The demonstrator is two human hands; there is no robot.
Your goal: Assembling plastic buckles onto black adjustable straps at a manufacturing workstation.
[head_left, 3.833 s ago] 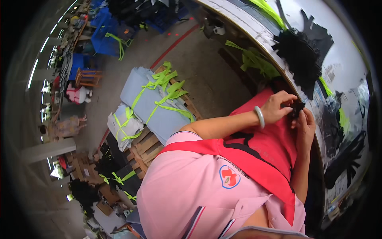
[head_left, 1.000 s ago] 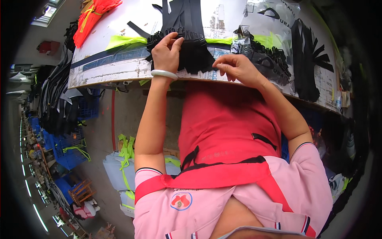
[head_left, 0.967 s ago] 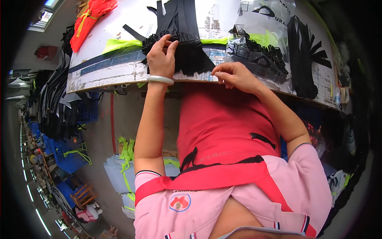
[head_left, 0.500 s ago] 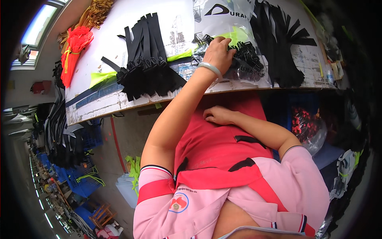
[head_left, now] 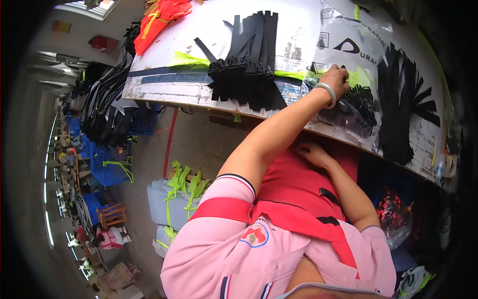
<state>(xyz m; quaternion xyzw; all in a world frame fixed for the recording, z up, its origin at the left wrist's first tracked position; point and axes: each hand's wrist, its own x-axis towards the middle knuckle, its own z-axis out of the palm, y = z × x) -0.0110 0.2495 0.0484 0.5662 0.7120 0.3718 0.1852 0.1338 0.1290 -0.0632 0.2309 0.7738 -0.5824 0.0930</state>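
My left hand [head_left: 334, 82], with a pale bangle at the wrist, reaches over a clear plastic bag [head_left: 343, 45] on the table. Its fingers are pinched on a small black buckle. More black plastic buckles [head_left: 362, 102] lie in a heap in the bag, just right of this hand. Lower down, my right hand [head_left: 314, 153] rests against the red apron [head_left: 294, 179] by the table edge. Its fingers are loosely curled, and nothing shows in them. Left of the bag lies a bundle of black straps [head_left: 254, 40] with black buckles at their near ends.
Another pile of black straps [head_left: 401, 109] lies on the table [head_left: 172, 92], right of the bag. An orange-red bundle [head_left: 157, 22] is at the far left. Under the table's right side sits a bag with red and black pieces [head_left: 393, 212]. Blue crates [head_left: 107, 167] stand at left.
The view has swung, so the table and straps appear farther right. My left hand stays at the bag, and its fingers now show a black buckle between them. My right hand still rests on the apron.
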